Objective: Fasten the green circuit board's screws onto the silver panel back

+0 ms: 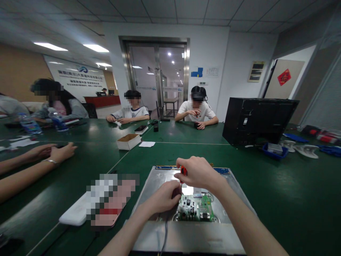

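A silver metal panel lies in front of me, with a green circuit board on its middle. Above the board's upper left corner, my right hand grips a red and black screwdriver, its shaft pointing down. My left hand is beside the shaft at the board's left edge, fingers pinched together; what they hold, if anything, is hidden. A grey cable runs down the panel below my left hand. Blue strips line the panel's far edge.
Left of the panel lie a white device and a pink one. Farther off are a small open box, a black monitor and a blue tray. Another person's hands reach in from the left; several people sit around.
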A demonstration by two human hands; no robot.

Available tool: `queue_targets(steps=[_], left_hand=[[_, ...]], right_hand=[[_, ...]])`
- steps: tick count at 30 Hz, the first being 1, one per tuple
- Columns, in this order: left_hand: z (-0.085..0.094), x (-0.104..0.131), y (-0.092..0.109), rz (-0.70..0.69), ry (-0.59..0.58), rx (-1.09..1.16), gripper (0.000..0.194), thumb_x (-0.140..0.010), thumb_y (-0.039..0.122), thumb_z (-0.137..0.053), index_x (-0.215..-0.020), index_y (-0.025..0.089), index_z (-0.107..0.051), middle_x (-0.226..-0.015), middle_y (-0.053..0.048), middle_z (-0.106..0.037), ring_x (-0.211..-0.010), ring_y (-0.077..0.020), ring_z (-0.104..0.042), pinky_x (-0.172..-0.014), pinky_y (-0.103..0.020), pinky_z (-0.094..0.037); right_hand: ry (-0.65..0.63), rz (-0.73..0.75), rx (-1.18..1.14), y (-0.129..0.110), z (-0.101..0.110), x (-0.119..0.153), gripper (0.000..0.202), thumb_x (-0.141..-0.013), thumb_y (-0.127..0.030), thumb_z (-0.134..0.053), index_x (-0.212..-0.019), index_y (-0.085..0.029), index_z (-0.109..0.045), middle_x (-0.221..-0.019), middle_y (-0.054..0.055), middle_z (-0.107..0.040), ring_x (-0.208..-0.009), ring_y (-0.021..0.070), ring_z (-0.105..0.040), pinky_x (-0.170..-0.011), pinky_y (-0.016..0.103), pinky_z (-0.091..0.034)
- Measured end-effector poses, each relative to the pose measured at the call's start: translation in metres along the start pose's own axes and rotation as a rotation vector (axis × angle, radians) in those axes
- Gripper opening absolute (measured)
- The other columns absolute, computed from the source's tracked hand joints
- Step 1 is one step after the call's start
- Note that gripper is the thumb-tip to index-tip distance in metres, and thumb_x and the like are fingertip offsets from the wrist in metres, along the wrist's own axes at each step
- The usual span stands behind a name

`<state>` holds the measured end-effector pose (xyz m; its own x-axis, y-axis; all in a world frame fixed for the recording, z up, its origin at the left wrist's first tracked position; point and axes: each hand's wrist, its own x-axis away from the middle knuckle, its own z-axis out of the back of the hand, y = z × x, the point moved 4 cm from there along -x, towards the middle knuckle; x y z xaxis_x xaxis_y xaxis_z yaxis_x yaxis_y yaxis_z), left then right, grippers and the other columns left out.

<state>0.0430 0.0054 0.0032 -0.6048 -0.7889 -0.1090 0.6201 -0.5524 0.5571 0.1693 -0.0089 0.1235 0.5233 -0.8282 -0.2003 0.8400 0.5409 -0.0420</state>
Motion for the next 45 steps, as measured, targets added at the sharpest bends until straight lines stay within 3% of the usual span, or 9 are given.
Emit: queue_targets(steps=[2, 6, 9, 16, 23, 29, 35, 41, 45], left_hand=[[0.0015, 0.0003, 0.0029, 0.008, -0.004, -0.005, 0.009, -0.072, 0.015, -0.047, -0.079, 0.017, -0.053, -0.074, 0.0, -0.055, -0.065, -0.0153, -0.047, -0.059, -0.026, -0.035], [0.0027, 0.001, 0.006, 0.01, -0.01, 0.001, 0.009, -0.073, 0.015, -0.046, -0.078, 0.018, -0.052, -0.072, 0.0, -0.055, -0.064, -0.0152, -0.046, -0.059, -0.026, -0.034], [0.002, 0.0009, 0.0054, -0.011, 0.003, 0.016, 0.011, -0.073, 0.014, -0.045, -0.08, 0.017, -0.053, -0.073, 0.0, -0.055, -0.064, -0.015, -0.046, -0.06, -0.026, -0.035], [0.0022, 0.0003, 0.0042, -0.004, 0.004, -0.007, 0.007, -0.074, 0.015, -0.047, -0.077, 0.017, -0.052, -0.071, 0.001, -0.053, -0.063, -0.0147, -0.046, -0.059, -0.026, -0.033], [0.001, 0.0007, 0.003, -0.01, 0.028, 0.0, 0.008, -0.072, 0.014, -0.046, -0.077, 0.017, -0.052, -0.072, 0.0, -0.054, -0.063, -0.0146, -0.046, -0.06, -0.026, -0.034], [0.0007, 0.0002, 0.0033, -0.03, 0.017, 0.021, 0.011, -0.072, 0.012, -0.046, -0.078, 0.017, -0.053, -0.071, 0.001, -0.054, -0.063, -0.0141, -0.045, -0.059, -0.025, -0.033], [0.0009, 0.0006, 0.003, -0.029, 0.018, 0.034, 0.012, -0.073, 0.012, -0.046, -0.08, 0.017, -0.055, -0.073, 0.0, -0.056, -0.064, -0.0145, -0.047, -0.06, -0.026, -0.034], [0.0025, 0.0009, 0.0045, -0.01, 0.01, -0.001, 0.009, -0.074, 0.014, -0.047, -0.078, 0.017, -0.053, -0.073, 0.0, -0.055, -0.065, -0.0148, -0.046, -0.059, -0.026, -0.033], [0.0028, 0.0007, 0.0022, 0.001, -0.015, -0.023, 0.006, -0.075, 0.016, -0.047, -0.078, 0.017, -0.053, -0.075, -0.001, -0.056, -0.066, -0.0153, -0.047, -0.059, -0.026, -0.034]], right_hand=[[-0.001, -0.006, 0.008, 0.0005, -0.0006, -0.0012, 0.03, -0.09, -0.051, -0.045, -0.096, -0.026, -0.061, -0.083, 0.004, -0.07, -0.075, 0.0209, -0.065, -0.055, 0.027, -0.03], [0.009, -0.023, 0.016, 0.0013, -0.0018, -0.0016, 0.017, -0.087, -0.033, -0.049, -0.098, -0.024, -0.059, -0.083, 0.003, -0.07, -0.074, 0.0197, -0.064, -0.055, 0.027, -0.029], [0.002, -0.008, -0.004, 0.0006, -0.002, -0.0002, 0.022, -0.081, -0.028, -0.054, -0.102, -0.023, -0.056, -0.084, 0.002, -0.07, -0.074, 0.0195, -0.063, -0.055, 0.027, -0.029], [0.005, -0.033, 0.029, 0.0007, -0.0007, -0.0023, 0.032, -0.091, -0.053, -0.045, -0.094, -0.025, -0.061, -0.082, 0.003, -0.07, -0.073, 0.0198, -0.064, -0.055, 0.026, -0.03], [0.023, -0.012, 0.029, -0.0003, -0.0012, -0.0009, 0.019, -0.081, -0.029, -0.055, -0.099, -0.024, -0.057, -0.084, 0.002, -0.07, -0.074, 0.0194, -0.064, -0.054, 0.027, -0.027], [0.008, -0.032, 0.037, 0.0007, -0.0013, -0.0019, 0.029, -0.089, -0.05, -0.048, -0.097, -0.024, -0.057, -0.083, 0.004, -0.07, -0.075, 0.0211, -0.064, -0.056, 0.027, -0.029], [0.026, -0.019, 0.036, -0.0011, -0.0013, -0.001, 0.019, -0.083, -0.03, -0.054, -0.1, -0.024, -0.056, -0.084, 0.003, -0.07, -0.075, 0.0203, -0.065, -0.055, 0.027, -0.029], [0.0, -0.048, 0.036, 0.0005, -0.0003, -0.002, 0.029, -0.089, -0.049, -0.049, -0.099, -0.025, -0.059, -0.087, 0.005, -0.071, -0.08, 0.0219, -0.065, -0.06, 0.027, -0.034], [0.011, -0.039, 0.045, -0.0006, 0.0, -0.0021, 0.019, -0.089, -0.038, -0.049, -0.1, -0.025, -0.058, -0.084, 0.004, -0.07, -0.076, 0.0209, -0.065, -0.057, 0.027, -0.032]])
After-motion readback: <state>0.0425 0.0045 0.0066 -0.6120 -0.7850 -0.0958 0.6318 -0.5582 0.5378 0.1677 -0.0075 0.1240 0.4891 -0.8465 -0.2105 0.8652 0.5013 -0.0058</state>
